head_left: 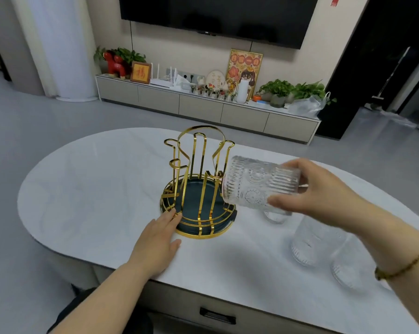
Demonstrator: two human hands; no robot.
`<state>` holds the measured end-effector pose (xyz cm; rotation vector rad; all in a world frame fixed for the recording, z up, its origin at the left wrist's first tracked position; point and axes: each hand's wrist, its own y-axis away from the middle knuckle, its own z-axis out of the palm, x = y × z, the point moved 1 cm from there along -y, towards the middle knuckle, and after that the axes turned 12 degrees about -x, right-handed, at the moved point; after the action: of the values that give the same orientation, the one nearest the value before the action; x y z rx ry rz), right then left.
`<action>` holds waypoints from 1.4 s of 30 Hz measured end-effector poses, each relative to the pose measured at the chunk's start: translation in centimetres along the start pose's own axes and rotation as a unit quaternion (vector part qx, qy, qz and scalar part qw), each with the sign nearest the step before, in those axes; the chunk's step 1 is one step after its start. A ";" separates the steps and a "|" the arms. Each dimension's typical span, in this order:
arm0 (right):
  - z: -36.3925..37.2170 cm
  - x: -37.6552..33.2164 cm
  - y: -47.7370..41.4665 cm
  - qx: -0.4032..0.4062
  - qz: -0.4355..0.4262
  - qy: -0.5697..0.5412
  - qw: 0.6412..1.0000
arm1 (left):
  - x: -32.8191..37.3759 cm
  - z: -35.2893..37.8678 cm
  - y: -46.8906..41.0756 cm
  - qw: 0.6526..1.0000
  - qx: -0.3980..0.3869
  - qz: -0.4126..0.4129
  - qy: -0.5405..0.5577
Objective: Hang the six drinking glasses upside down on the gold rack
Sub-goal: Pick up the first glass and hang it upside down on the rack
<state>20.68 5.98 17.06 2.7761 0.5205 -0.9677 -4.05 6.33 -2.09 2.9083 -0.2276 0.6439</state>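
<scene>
Glasses (309,242) and gold rack (198,186) share white oval table (87,189).

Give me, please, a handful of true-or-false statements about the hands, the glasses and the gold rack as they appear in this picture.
1. The right hand holds a patterned glass tipped on its side. True.
2. Several glasses already hang on the gold rack. False: none of its prongs carries a glass.
3. The left hand rests on the white table with its fingertips at the rack's round base. True.
4. The left hand has a grip on a second glass. False: it holds nothing.
5. More glasses stand on the table under the right forearm. True.
</scene>
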 end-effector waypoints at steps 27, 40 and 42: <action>5.3 -4.2 -10.8 -0.089 -0.002 0.140 0.986 | -1.6 -0.8 -0.3 0.998 0.001 0.018 0.064; 6.4 -3.7 -11.6 -0.121 0.009 0.136 0.983 | -1.5 -0.8 -0.3 0.997 -0.001 0.024 0.069; 6.5 -3.6 -11.7 -0.123 0.009 0.132 0.984 | -1.5 -0.8 -0.3 0.997 -0.001 0.025 0.069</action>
<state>9.96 14.15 13.87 2.6871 0.6039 -0.4931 -5.64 6.97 -2.07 2.8501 -0.2833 0.8475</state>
